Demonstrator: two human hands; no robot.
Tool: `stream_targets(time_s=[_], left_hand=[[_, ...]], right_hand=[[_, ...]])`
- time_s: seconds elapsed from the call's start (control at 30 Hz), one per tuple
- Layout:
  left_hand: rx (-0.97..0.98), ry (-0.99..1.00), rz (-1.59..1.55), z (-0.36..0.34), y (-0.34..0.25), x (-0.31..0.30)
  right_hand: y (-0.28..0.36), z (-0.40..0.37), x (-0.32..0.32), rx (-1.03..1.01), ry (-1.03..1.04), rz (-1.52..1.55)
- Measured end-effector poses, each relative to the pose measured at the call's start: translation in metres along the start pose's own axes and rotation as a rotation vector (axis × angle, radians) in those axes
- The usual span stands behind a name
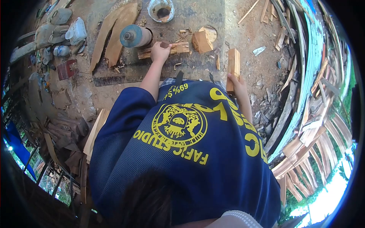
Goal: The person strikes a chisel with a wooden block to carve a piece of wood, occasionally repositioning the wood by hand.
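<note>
The beam stood between 1 and 2 o'clock, just past the board's 3 o'clock edge, with the right hand gripping it near its 6 o'clock end. It looked stiff and solid, probably fairly weighty for its size, and dry enough not to slip. Held so close to one end, it would likely have felt end-heavy; a hold at mid-length, across the flat sides, seemed steadier.

The left hand, between 11 and 12, had its fingers closed around a small brown piece, which looked light and hard, best pinched by its sides. That hand lay over the stick at 12 o'clock; whether it also gripped the stick I could not tell. The stick's rough faces looked likely to splinter, so its smoother parts seemed safer to hold.

Farther out on the board were the block just past 12, the roller at 11 and the bucket just before 12.
</note>
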State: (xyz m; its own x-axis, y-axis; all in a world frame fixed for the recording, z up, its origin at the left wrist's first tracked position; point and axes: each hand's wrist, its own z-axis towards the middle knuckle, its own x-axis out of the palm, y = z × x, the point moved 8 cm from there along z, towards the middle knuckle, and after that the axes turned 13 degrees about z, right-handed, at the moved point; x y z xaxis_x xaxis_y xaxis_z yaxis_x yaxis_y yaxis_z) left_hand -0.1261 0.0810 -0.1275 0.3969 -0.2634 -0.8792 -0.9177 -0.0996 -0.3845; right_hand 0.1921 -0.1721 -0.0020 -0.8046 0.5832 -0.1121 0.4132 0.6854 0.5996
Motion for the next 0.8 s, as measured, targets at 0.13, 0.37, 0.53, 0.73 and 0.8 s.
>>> stream_targets(time_s=[0.13,0.37,0.53,0.73,0.8], left_hand=[[-0.042,0.056,-0.059,-0.002,0.0,-0.004],[-0.043,0.089,-0.073,0.0,0.0,-0.008],[0.066,0.066,0.033,-0.012,-0.016,-0.032],[0.401,0.209,0.517,-0.03,-0.022,-0.006],[0.392,0.236,0.468,-0.026,-0.021,-0.006]], right_hand=[[-0.008,0.002,-0.001,-0.014,-0.012,0.023],[-0.013,0.005,-0.002,-0.072,-0.018,0.027],[-0.019,0.007,-0.008,-0.08,-0.061,0.006],[-0.01,-0.007,-0.002,-0.029,-0.051,0.061],[-0.014,-0.002,-0.005,-0.026,-0.043,0.034]])
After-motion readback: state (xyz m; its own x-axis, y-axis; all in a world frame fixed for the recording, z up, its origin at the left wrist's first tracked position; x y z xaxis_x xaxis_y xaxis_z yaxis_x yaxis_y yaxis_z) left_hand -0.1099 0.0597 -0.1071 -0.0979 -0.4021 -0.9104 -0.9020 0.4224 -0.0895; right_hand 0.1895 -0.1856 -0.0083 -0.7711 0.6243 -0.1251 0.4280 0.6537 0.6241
